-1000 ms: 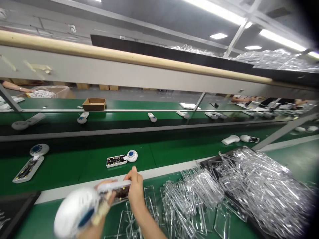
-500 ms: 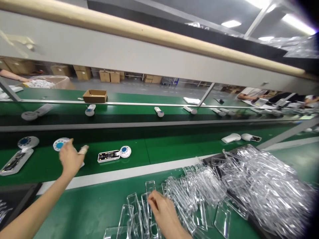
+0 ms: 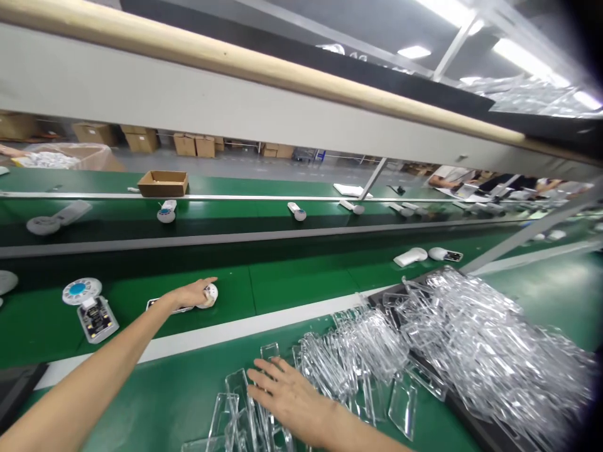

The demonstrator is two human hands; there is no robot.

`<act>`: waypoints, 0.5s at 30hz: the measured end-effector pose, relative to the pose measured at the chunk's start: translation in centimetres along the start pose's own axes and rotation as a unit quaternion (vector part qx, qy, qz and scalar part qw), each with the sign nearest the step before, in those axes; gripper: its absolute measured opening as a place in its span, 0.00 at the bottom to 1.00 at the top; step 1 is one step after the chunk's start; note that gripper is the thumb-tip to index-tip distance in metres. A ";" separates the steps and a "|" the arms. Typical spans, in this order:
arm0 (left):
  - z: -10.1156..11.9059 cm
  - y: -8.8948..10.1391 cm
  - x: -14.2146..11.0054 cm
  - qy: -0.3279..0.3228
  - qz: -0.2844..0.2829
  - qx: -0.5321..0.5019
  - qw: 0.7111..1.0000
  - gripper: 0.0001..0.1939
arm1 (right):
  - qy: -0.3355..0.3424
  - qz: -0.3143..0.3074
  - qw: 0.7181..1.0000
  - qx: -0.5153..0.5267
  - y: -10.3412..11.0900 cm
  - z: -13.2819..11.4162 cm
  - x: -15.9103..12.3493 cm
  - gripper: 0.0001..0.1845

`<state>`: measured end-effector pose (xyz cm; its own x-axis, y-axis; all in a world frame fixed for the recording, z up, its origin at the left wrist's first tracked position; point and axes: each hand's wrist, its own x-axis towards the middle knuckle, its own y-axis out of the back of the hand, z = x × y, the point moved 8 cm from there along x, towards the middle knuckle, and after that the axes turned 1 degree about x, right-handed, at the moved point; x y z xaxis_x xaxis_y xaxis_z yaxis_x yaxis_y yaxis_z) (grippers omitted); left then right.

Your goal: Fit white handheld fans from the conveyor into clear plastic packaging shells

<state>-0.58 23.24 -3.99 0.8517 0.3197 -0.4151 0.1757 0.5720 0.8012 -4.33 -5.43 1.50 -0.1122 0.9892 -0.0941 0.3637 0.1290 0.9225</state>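
Note:
My left hand (image 3: 192, 294) reaches over a white device with a round head (image 3: 211, 294) on the green belt. Its index finger is stretched out and a pale covering shows on one fingertip; whether it grips the device is unclear. Left of it lies a similar device with a blue-centred round head and an exposed circuit board (image 3: 97, 319). My right hand (image 3: 292, 395) is open, fingers spread, above several clear plastic covers (image 3: 238, 417); it touches or hovers just over them. More clear covers (image 3: 348, 351) are heaped beside it.
A black tray (image 3: 459, 402) piled with clear plastic parts stands at right. Two white devices lie on the belt near a slanted post (image 3: 532, 235). A raised rear belt carries more devices and an open cardboard box (image 3: 162, 184). Overhead runs a wooden bar (image 3: 264, 66).
My left hand has moved right, from the left device to the neighbouring one. My right hand's fingers have gone from pinched to spread. The view has shifted, and the left device now lies turned.

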 end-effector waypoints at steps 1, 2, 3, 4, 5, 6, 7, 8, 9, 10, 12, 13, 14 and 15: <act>-0.6 0.3 -0.5 0.001 -0.016 0.006 1.000 0.36 | 0.027 0.004 1.000 -0.003 0.3 -0.3 -0.3 0.37; -1.2 0.7 -0.9 0.006 -0.026 0.014 1.000 0.38 | 0.050 0.009 0.999 -0.005 0.6 -0.6 -0.5 0.37; -1.7 0.9 -1.3 0.012 -0.029 0.024 0.999 0.41 | 0.069 0.013 0.998 -0.007 0.8 -0.7 -0.7 0.39; -2.0 1.0 -1.7 0.016 -0.027 0.033 0.999 0.43 | 0.081 0.014 0.997 -0.009 1.0 -0.8 -0.9 0.40; -2.2 1.0 -2.1 0.018 -0.022 0.042 0.999 0.46 | 0.086 0.010 0.996 -0.012 1.0 -0.8 -1.0 0.40; -2.4 0.9 -2.4 0.018 -0.014 0.050 0.998 0.47 | 0.089 0.001 0.996 -0.017 1.0 -0.7 -1.0 0.40; -2.5 0.7 -2.7 0.014 -0.004 0.058 0.998 0.47 | 0.086 -0.011 0.996 -0.021 0.9 -0.5 -1.0 0.38; -2.6 0.4 -3.0 0.010 0.006 0.065 0.998 0.46 | 0.080 -0.022 0.996 -0.024 0.7 -0.3 -0.9 0.36; -2.7 0.2 -3.4 0.006 0.017 0.071 0.997 0.43 | 0.073 -0.034 0.996 -0.028 0.5 -0.1 -0.9 0.33; -2.8 0.0 -3.7 0.002 0.028 0.076 0.997 0.40 | 0.067 -0.042 0.996 -0.035 0.4 0.1 -0.8 0.29; -2.9 -0.3 -4.6 -0.005 0.054 0.078 0.995 0.34 | 0.069 -0.045 0.994 -0.067 0.3 0.3 -0.7 0.22; -3.0 -0.2 -5.1 -0.004 0.065 0.075 0.995 0.31 | 0.077 -0.042 0.992 -0.092 0.3 0.3 -0.6 0.17; -3.1 0.0 -5.5 0.001 0.076 0.069 0.995 0.30 | 0.092 -0.037 0.988 -0.117 0.4 0.1 -0.6 0.14; -3.2 0.3 -6.0 0.010 0.085 0.063 0.994 0.28 | 0.106 -0.028 0.984 -0.138 0.6 -0.1 -0.7 0.11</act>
<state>-7.22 23.89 -2.65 0.8649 0.4192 -0.2760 0.0909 0.4101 0.9075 -4.10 -6.03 2.12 -0.3262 0.9405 -0.0953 0.0904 0.1314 0.9872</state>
